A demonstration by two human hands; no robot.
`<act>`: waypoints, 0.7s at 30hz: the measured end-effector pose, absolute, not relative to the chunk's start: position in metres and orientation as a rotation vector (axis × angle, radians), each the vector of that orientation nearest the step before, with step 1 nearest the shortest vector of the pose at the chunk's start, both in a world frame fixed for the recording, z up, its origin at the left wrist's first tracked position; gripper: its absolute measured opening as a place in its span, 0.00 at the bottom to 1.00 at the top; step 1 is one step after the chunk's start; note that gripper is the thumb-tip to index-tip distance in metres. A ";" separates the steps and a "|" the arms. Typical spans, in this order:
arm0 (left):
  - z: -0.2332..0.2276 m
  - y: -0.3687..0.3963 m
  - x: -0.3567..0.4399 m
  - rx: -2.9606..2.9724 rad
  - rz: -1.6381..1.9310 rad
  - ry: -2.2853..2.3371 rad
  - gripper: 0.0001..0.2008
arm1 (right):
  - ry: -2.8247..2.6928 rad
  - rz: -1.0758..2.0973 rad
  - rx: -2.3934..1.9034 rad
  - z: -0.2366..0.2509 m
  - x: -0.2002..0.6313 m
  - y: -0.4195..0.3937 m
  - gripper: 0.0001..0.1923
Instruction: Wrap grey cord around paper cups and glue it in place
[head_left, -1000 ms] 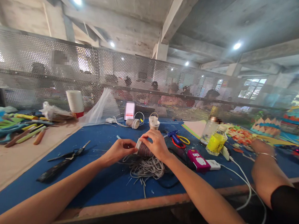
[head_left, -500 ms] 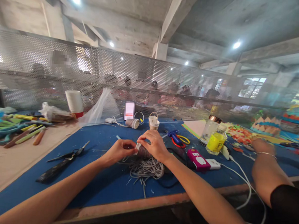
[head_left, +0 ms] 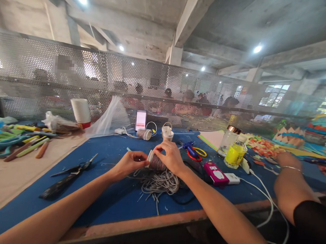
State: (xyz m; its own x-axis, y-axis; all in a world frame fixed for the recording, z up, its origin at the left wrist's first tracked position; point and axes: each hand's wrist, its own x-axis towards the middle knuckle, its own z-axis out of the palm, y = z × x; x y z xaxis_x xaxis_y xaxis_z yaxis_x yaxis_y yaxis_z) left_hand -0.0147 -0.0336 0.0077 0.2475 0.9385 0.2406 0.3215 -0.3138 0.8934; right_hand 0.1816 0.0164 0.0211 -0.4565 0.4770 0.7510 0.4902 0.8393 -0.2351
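A paper cup wrapped in grey-brown cord [head_left: 156,163] lies tilted on its side, its white rim towards the left. My right hand [head_left: 171,157] grips it from above, thumb and fingers closed around the wrapped side. At the rim, my left hand [head_left: 129,165] is closed in a pinch; a strand of cord runs below its fingertips, which partly hide what they hold. Just beneath the cup is a loose heap of grey cord [head_left: 162,183]. Farther back are another cord-wrapped cup [head_left: 144,134] on its side and a white cup with a handle [head_left: 168,132].
Black-handled snips [head_left: 70,177] lie left. Rightward are a blue glue gun [head_left: 188,145], red-and-yellow scissors [head_left: 198,153], a magenta box [head_left: 216,174], a yellow bottle [head_left: 235,153] and a co-worker's arm [head_left: 290,179]. A phone [head_left: 141,119] stands behind; stacked paper cups [head_left: 80,110] stand back left.
The wrapped cup has turned slightly in my hands, so more of its white rim and wrapped side shows. My right hand has shifted slightly.
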 end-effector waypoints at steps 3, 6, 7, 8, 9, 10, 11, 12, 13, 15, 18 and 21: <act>0.006 -0.032 -0.016 1.774 1.074 1.156 0.13 | -2.118 -0.018 -0.703 0.021 0.182 0.017 0.04; 0.006 -0.032 -0.016 1.759 1.088 1.164 0.13 | -2.107 -0.014 -0.716 0.021 0.183 0.017 0.05; 0.007 -0.032 -0.016 1.754 1.090 1.170 0.13 | -2.103 -0.015 -0.721 0.021 0.183 0.017 0.05; 0.007 -0.032 -0.016 1.748 1.095 1.175 0.13 | -2.100 -0.016 -0.724 0.021 0.183 0.018 0.05; 0.007 -0.033 -0.016 1.743 1.099 1.176 0.13 | -2.100 -0.016 -0.725 0.021 0.183 0.018 0.05; 0.008 -0.033 -0.016 1.739 1.100 1.171 0.13 | -2.100 -0.016 -0.724 0.021 0.183 0.018 0.05; 0.008 -0.033 -0.016 1.736 1.100 1.162 0.13 | -2.100 -0.016 -0.725 0.021 0.183 0.018 0.05; 0.008 -0.034 -0.016 1.732 1.099 1.151 0.13 | -2.097 -0.017 -0.726 0.021 0.183 0.018 0.05; 0.008 -0.034 -0.017 1.728 1.098 1.141 0.13 | -2.095 -0.016 -0.728 0.021 0.183 0.018 0.06; 0.008 -0.033 -0.017 1.720 1.095 1.125 0.13 | -2.094 -0.014 -0.728 0.021 0.184 0.019 0.06; 0.008 -0.033 -0.018 1.719 1.101 1.111 0.13 | -2.097 -0.007 -0.711 0.022 0.184 0.019 0.05; 0.008 -0.033 -0.018 1.721 1.103 1.112 0.13 | -2.096 -0.003 -0.703 0.022 0.185 0.019 0.06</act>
State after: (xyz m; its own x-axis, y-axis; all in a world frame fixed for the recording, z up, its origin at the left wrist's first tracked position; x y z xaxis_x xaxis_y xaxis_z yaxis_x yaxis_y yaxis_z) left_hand -0.0180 -0.0330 0.0079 0.2363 0.9408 0.2431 0.2511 -0.3008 0.9200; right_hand 0.1847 0.0187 0.0225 -0.4354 0.4807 0.7611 0.4828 0.8383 -0.2532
